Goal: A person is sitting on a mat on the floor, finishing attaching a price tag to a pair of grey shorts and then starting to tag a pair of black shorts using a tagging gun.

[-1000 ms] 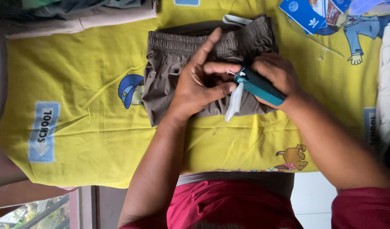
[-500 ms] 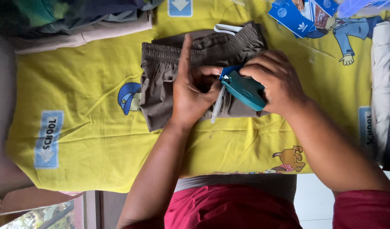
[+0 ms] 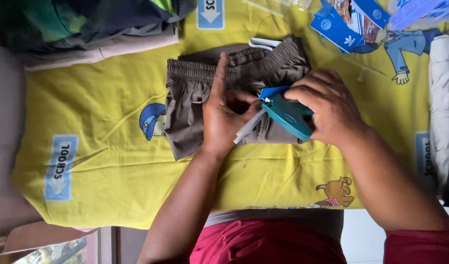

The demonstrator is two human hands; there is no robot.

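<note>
Folded brown shorts (image 3: 195,107) with an elastic waistband lie on a yellow printed cloth (image 3: 112,161). My left hand (image 3: 224,117) presses flat on the shorts, its index finger stretched toward the waistband. My right hand (image 3: 327,105) grips a teal tagging gun (image 3: 289,117), whose tip meets a small blue tag (image 3: 271,92) right at my left thumb. A strip of clear plastic fasteners (image 3: 248,128) hangs from the gun over my left palm.
A pile of folded clothes (image 3: 87,29) sits at the upper left. Several loose blue tags (image 3: 349,22) lie at the upper right, and white folded garments (image 3: 442,98) line the right edge. My red clothing (image 3: 268,242) shows at the bottom.
The tagging gun has slid left and closer to the shorts, against the blue tag. My left index finger has straightened toward the waistband.
</note>
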